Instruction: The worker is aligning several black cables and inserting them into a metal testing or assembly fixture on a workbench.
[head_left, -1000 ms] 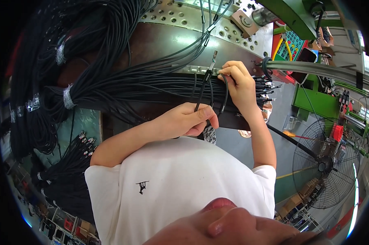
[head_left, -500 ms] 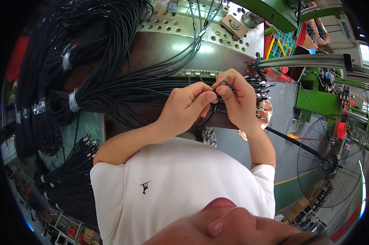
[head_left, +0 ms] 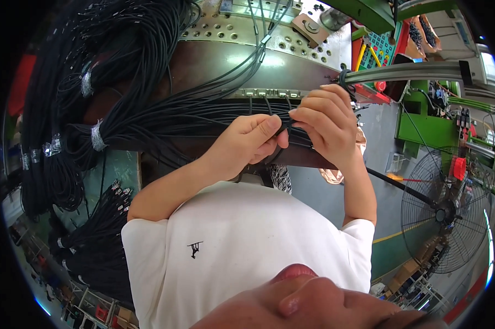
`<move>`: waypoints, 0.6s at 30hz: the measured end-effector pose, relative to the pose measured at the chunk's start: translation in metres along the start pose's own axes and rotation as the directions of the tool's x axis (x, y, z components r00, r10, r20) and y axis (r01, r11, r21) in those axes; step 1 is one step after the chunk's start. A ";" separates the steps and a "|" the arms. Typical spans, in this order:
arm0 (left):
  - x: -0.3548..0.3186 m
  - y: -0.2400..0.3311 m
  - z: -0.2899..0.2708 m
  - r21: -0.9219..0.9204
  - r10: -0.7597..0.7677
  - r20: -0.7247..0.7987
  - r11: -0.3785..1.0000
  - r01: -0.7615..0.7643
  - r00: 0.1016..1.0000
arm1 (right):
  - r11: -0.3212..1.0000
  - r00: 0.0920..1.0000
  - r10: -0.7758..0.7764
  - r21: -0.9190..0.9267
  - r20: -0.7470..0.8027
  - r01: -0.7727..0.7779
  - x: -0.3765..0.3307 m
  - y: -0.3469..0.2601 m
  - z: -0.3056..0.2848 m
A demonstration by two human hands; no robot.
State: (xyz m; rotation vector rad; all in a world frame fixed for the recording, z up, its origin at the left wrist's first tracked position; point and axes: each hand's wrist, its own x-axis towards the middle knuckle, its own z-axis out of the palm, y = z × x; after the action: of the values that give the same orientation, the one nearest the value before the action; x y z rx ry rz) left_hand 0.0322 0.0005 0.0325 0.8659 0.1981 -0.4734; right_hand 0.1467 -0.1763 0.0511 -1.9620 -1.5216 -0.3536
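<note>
My left hand (head_left: 253,138) is closed, its thumb and index finger pinching a thin black cable (head_left: 284,127). Close beside it, my right hand (head_left: 329,122) curls its fingers over the same stretch of cable, fingertips nearly meeting the left thumb. Whatever cable end lies inside the right hand is hidden. Just beyond the hands runs a narrow metal strip (head_left: 272,94) with several small connectors seated along it. A thick bundle of black cables (head_left: 176,118) crosses the brown work surface (head_left: 214,64) behind and beneath my hands.
Tied coils of black cable (head_left: 132,49) heap up at the left. A perforated metal plate (head_left: 291,46) with a bolted block (head_left: 311,28) lies at the back, under a green machine frame (head_left: 362,12). Yellow-handled pliers (head_left: 361,57) are at the right. A black fan (head_left: 445,211) stands right.
My right hand has turned and its fingers have spread over the cable; the small metal connector that showed between its fingertips is now hidden. My left hand has dropped slightly, still pinching.
</note>
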 end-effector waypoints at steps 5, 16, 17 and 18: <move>-0.002 0.009 0.001 -0.238 -0.081 0.193 0.963 0.127 0.978 | 0.843 0.974 0.209 0.520 -0.086 -0.135 -0.008 -0.014 0.014; 0.008 -0.006 -0.002 -0.381 -0.042 0.062 0.923 0.063 0.997 | 0.499 0.591 0.792 0.719 -0.153 -0.484 0.008 0.027 0.041; 0.007 -0.003 -0.004 -0.361 -0.045 0.038 0.931 0.056 0.998 | 0.686 0.722 0.675 0.491 -0.154 -0.537 0.008 0.036 0.042; 0.006 -0.002 -0.005 -0.341 -0.047 0.014 0.939 0.049 0.999 | 0.827 0.832 0.546 0.228 -0.103 -0.514 0.008 0.040 0.043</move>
State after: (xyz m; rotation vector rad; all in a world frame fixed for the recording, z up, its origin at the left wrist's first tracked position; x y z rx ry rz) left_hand 0.0367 0.0013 0.0265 0.5197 0.2878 -0.4697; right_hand 0.1798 -0.1495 0.0097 -2.0440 -0.8131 -0.1154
